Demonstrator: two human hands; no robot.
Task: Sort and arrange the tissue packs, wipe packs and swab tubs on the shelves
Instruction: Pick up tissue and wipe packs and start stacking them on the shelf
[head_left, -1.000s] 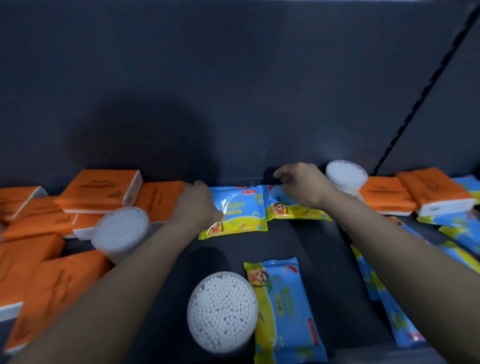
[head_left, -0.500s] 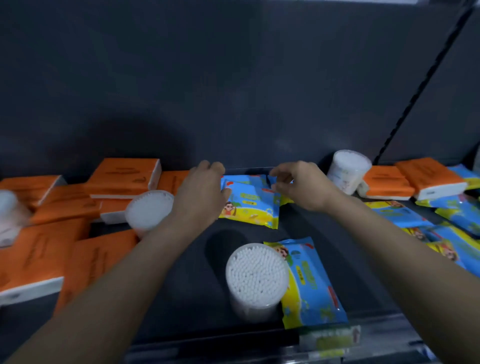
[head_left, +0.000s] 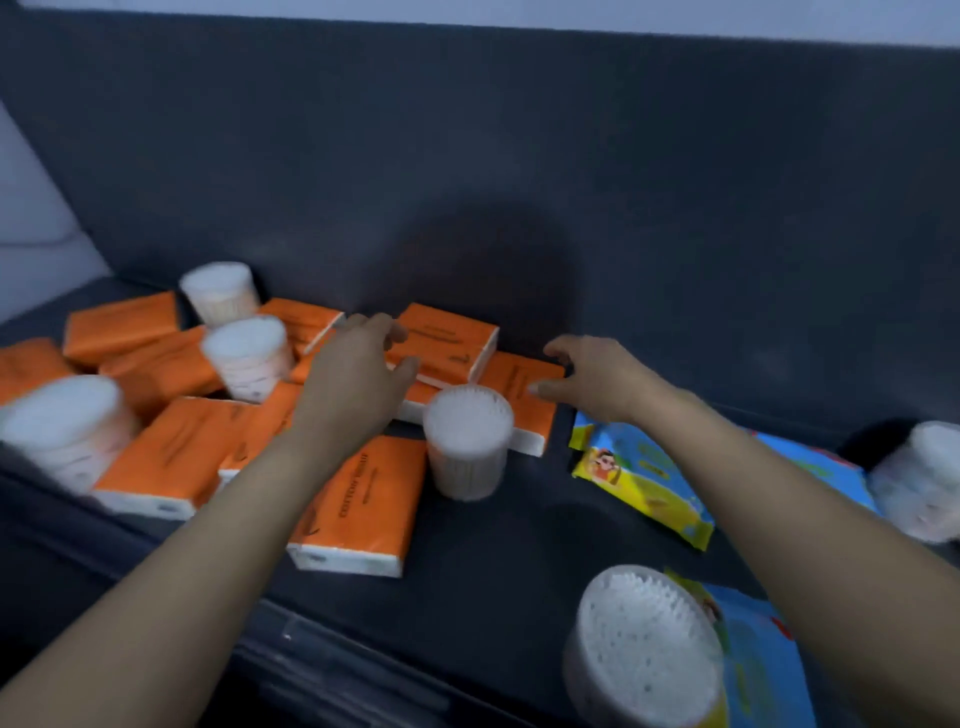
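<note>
Several orange tissue packs lie jumbled on the dark shelf (head_left: 493, 561), one on top at the back (head_left: 449, 340) and one near the front (head_left: 363, 504). My left hand (head_left: 358, 374) hovers over the back packs with fingers spread, holding nothing. My right hand (head_left: 592, 376) hangs with loosely curled fingers above another orange pack (head_left: 524, 395), empty. A swab tub (head_left: 467, 439) stands between my hands. Blue-and-yellow wipe packs (head_left: 639, 478) lie to the right, under my right forearm.
More swab tubs stand at the left (head_left: 62, 431), back left (head_left: 221, 291) (head_left: 247, 356), front right (head_left: 644, 649) and far right (head_left: 924, 478). The shelf's dark back wall (head_left: 519, 182) rises just behind the packs. The shelf's front rail (head_left: 322, 660) runs below.
The view has swung left toward the orange tissue packs. Both hands have let go of the wipe packs and moved left over the tissue packs; the wipe packs now lie at the right.
</note>
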